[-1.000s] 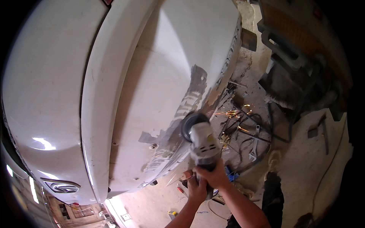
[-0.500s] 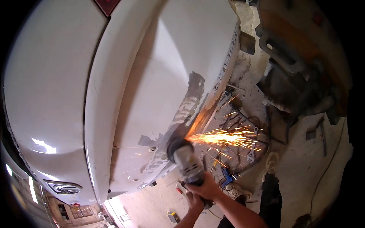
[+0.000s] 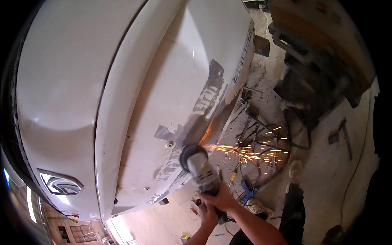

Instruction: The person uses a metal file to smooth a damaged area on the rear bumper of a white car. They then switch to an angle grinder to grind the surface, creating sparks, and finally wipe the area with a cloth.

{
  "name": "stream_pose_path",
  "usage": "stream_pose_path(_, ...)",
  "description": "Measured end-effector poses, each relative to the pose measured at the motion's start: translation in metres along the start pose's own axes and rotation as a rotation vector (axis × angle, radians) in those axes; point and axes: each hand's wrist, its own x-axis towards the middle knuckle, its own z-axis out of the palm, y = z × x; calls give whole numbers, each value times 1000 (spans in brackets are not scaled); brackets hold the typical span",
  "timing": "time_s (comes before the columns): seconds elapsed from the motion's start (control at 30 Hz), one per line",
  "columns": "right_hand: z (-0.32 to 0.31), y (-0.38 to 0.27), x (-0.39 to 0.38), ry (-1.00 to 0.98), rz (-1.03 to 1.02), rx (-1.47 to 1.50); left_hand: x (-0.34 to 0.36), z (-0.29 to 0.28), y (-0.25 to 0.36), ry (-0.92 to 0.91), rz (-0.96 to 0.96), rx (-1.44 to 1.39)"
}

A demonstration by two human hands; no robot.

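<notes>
An angle grinder (image 3: 201, 168) with a grey-white body is in both my hands. My right hand (image 3: 220, 199) wraps round its dark rear body. Lower and to the left, my left hand (image 3: 209, 216) is closed on a dark handle part of it. The grinder's round dark head (image 3: 191, 157) lies against the lower part of a white vehicle panel (image 3: 163, 102), beside a bare grey sanded strip (image 3: 204, 102). Orange sparks (image 3: 245, 152) fly off to the right. How the disc meets the metal is hidden behind the head.
Tangled tools and metal pieces (image 3: 253, 130) lie on the floor at right, with a blue tool (image 3: 248, 191) near my feet. A dark machine (image 3: 310, 73) stands at the upper right. A cable (image 3: 354, 179) runs along the floor. A yellow-and-black object (image 3: 184, 239) lies at the bottom.
The spark stream has become thinner and dimmer, and the glow on the panel edge has shrunk. The view has shifted slightly; both hands keep their hold on the angle grinder.
</notes>
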Motion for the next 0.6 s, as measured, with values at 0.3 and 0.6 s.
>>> stream_pose_path(0.3,13,3,-13,61,8,40,-5,-15,-28,-42,-161,143)
stream_pose_path(0.6,-23,46,-58,-64,168,-94,-84,-6,-22,-271,-232,178)
